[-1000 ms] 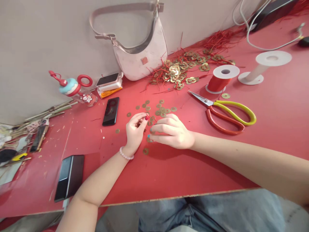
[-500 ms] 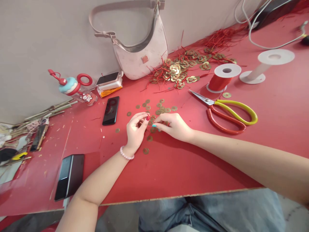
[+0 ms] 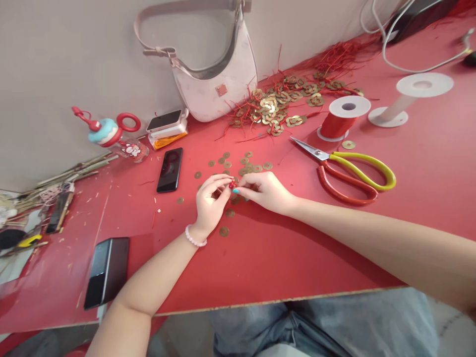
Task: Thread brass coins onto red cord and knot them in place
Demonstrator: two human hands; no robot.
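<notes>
My left hand [image 3: 210, 204], with a pink bead bracelet [image 3: 195, 236] at the wrist, pinches a bit of red cord [image 3: 234, 182] between thumb and fingers. Thumb and forefinger of my right hand [image 3: 268, 192] are closed on the same cord, their tips almost touching those of the left. The fingers hide most of the cord, and I cannot tell whether a coin hangs on it. Under and around both hands lie loose brass coins [image 3: 224, 231] with holes in the middle, spread on the red table [image 3: 260, 267].
Scissors [image 3: 345, 171] lie right of my hands, before a spool of red cord [image 3: 339, 121] and a bare white spool [image 3: 405, 101]. Behind is a pile of corded coins [image 3: 273, 106] beside a handbag [image 3: 219, 84]. Phones [image 3: 170, 170] and a drinking cup [image 3: 119, 139] stand left.
My fingertips have come closer together, the right hand shifting slightly left. The left fingertips have turned a little, and both hands still pinch the cord.
</notes>
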